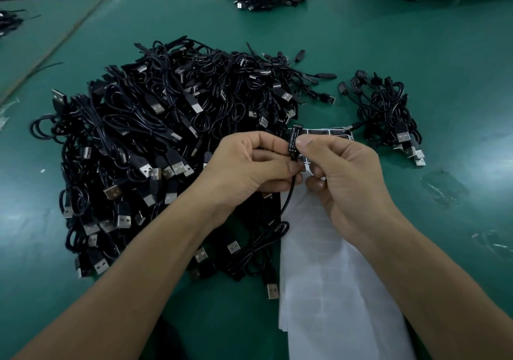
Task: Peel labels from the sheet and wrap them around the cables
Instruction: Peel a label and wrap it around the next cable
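Above the green table [416, 54], both hands pinch one black cable [288, 193] at its controller end, which stands nearly upright with its long axis tipped slightly right and the label [292, 140] lettering running up it. The left hand [249, 165] grips the lower end, the right hand [341, 171] presses thumb and forefinger on the label. The cable hangs down toward the sheet [333, 290], beside the pile [166, 137].

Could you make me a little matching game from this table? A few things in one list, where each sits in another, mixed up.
1. big cable pile
2. small cable bundle
3. label sheet
4. labelled black module

A. pinched between both hands
B. flat under the right hand
C. right side of the green table
D. beside the left hand

Pairs: 1-D, 2-C, 3-B, 4-A
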Tool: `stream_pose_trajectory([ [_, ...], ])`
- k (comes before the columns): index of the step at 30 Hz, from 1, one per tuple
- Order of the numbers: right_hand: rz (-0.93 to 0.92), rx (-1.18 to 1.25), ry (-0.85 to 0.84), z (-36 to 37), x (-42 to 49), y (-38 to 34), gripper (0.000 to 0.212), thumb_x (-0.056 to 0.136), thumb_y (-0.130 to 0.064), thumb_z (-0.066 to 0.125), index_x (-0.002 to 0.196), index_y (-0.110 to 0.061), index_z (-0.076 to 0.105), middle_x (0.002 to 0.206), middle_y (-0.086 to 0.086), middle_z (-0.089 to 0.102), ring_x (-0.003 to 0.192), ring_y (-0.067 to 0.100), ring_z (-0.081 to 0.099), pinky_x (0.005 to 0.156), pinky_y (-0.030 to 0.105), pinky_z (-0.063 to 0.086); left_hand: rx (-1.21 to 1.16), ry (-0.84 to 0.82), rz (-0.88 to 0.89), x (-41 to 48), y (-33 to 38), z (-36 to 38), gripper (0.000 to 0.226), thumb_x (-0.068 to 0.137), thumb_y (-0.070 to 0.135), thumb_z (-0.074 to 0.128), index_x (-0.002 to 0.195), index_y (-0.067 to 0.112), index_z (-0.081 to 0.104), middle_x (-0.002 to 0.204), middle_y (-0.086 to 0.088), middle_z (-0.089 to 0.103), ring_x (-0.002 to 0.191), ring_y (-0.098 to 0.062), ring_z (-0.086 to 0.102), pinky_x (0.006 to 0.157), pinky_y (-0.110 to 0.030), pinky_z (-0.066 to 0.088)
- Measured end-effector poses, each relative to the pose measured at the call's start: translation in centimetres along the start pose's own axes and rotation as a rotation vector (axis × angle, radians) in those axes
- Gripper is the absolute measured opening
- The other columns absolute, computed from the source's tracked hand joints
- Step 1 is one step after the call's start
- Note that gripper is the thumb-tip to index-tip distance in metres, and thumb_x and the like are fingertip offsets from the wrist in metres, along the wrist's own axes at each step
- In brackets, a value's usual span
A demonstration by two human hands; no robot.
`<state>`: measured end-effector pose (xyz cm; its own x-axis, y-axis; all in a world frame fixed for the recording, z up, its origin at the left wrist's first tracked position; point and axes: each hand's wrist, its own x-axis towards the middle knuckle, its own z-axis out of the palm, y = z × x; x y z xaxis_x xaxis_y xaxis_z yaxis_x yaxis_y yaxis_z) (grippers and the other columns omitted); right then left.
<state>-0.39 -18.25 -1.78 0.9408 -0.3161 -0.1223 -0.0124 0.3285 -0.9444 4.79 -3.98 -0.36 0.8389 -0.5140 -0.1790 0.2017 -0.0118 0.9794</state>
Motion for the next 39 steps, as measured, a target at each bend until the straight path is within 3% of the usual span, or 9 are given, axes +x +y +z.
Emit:
stream_pose_trajectory([
  [5,0.011,-0.005,-0.019,0.14,0.01,0.11,0.021,0.091,-0.011,0.070,0.072,-0.019,0.076,0.051,-0.011,0.058,0.047,0.001,0.051,0.045,0.015,0.038,-0.020,-0.028,-0.022,0.05,0.08,-0.11,0.044,0.066,0.012,0.079,0.109,0.008,0.069,0.086,-0.009,0.078,0.076,-0.016,0.075,0.062,-0.018,0.057],
  [12,-0.014,-0.022,0.021,0.18,0.01,0.07,0.026,0.090,-0.011,0.071,0.067,-0.021,0.076,0.049,-0.014,0.055,0.046,0.001,0.048,0.047,0.017,0.039,0.005,-0.046,-0.016,0.24,-0.14,-0.15,0.015,0.074,0.006,0.077,0.085,0.017,0.078,0.084,-0.007,0.077,0.074,-0.013,0.074,0.062,-0.018,0.056],
  [15,-0.035,-0.043,0.046,0.22,0.03,0.07,0.030,0.090,-0.011,0.072,0.062,-0.022,0.076,0.048,-0.015,0.052,0.046,0.001,0.046,0.046,0.017,0.038,0.008,-0.047,-0.011,0.28,-0.11,-0.14,0.020,0.077,0.002,0.077,0.074,0.022,0.080,0.083,-0.007,0.077,0.074,-0.014,0.074,0.061,-0.017,0.056],
  [17,-0.040,-0.052,0.050,0.25,0.02,0.06,0.029,0.090,-0.011,0.072,0.063,-0.022,0.075,0.048,-0.015,0.053,0.045,0.000,0.047,0.046,0.016,0.039,0.006,-0.061,-0.002,0.26,-0.12,-0.19,0.012,0.068,0.011,0.080,0.077,0.019,0.080,0.085,-0.008,0.077,0.075,-0.015,0.075,0.063,-0.019,0.057],
  [19,-0.033,-0.054,0.046,0.30,-0.03,0.08,0.028,0.090,-0.012,0.072,0.064,-0.022,0.075,0.048,-0.015,0.054,0.046,0.000,0.048,0.048,0.017,0.040,0.006,-0.072,0.006,0.21,-0.11,-0.23,0.021,0.061,0.019,0.081,0.082,0.017,0.079,0.087,-0.010,0.078,0.077,-0.016,0.075,0.066,-0.020,0.059],
  [23,0.001,-0.031,0.039,0.35,-0.05,0.11,0.022,0.091,-0.014,0.071,0.070,-0.020,0.074,0.052,-0.014,0.057,0.049,0.001,0.051,0.055,0.022,0.041,0.000,-0.065,-0.002,0.14,-0.10,-0.26,0.022,0.065,0.026,0.080,0.085,0.017,0.080,0.089,-0.010,0.078,0.082,-0.020,0.076,0.073,-0.027,0.061],
  [26,0.014,-0.016,0.029,0.34,-0.10,0.08,0.019,0.091,-0.014,0.070,0.073,-0.020,0.074,0.053,-0.013,0.058,0.049,0.000,0.051,0.055,0.021,0.041,-0.002,-0.046,-0.009,0.16,-0.22,-0.29,0.007,0.083,0.017,0.073,0.085,0.017,0.079,0.089,-0.010,0.078,0.083,-0.022,0.077,0.071,-0.027,0.061],
  [29,0.009,-0.010,0.033,0.41,-0.15,0.08,0.021,0.091,-0.012,0.070,0.071,-0.020,0.074,0.050,-0.014,0.056,0.048,0.000,0.050,0.051,0.018,0.040,0.026,-0.046,-0.011,0.15,-0.25,-0.29,0.014,0.092,0.007,0.066,0.090,0.015,0.076,0.089,-0.009,0.078,0.084,-0.021,0.076,0.070,-0.025,0.060],
  [39,-0.045,-0.035,0.055,0.51,-0.14,0.18,0.032,0.090,-0.011,0.072,0.060,-0.023,0.076,0.045,-0.013,0.051,0.046,0.003,0.047,0.046,0.016,0.038,-0.048,-0.070,-0.023,0.26,-0.27,-0.34,0.018,0.081,0.005,0.071,0.099,0.010,0.073,0.094,-0.011,0.078,0.088,-0.019,0.076,0.071,-0.022,0.060],
])
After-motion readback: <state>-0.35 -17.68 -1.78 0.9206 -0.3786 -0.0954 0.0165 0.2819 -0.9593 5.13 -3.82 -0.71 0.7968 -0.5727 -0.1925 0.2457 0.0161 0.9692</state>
